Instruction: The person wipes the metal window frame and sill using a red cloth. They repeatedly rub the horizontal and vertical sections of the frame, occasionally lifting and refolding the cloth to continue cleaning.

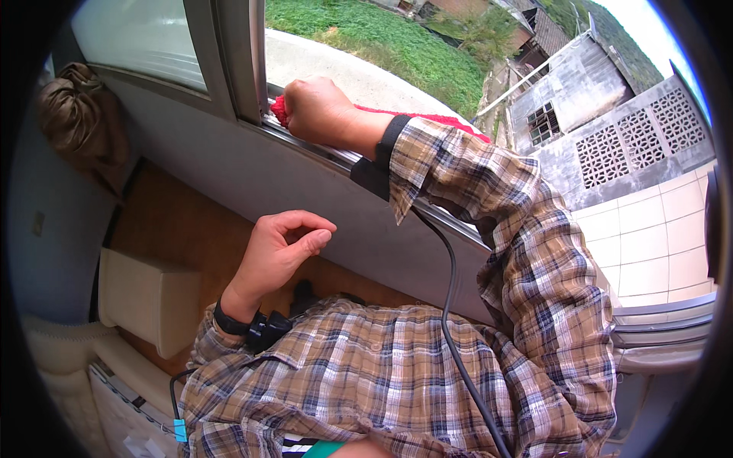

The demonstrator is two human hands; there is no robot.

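My right hand (320, 111) is closed in a fist around a red cloth (279, 110). It presses down at the metal sliding-window track (338, 156), close beside the upright frame (243, 63) of the window. Part of the red cloth trails to the right along the sill, behind my wrist and sleeve. Below the sill, in front of my body, my left hand (275, 252) hangs in the air. Its fingers are loosely curled, the thumb lies a little apart from the index finger, and nothing is in it.
A black cable (449, 297) runs from my right cuff down across my shirt. Lower left stand a cream box-shaped seat (143, 300) and a cream chair (69, 349). A bundled brown curtain (80, 114) hangs at the left. Outside lie a concrete strip (355, 71) and grass (395, 51).
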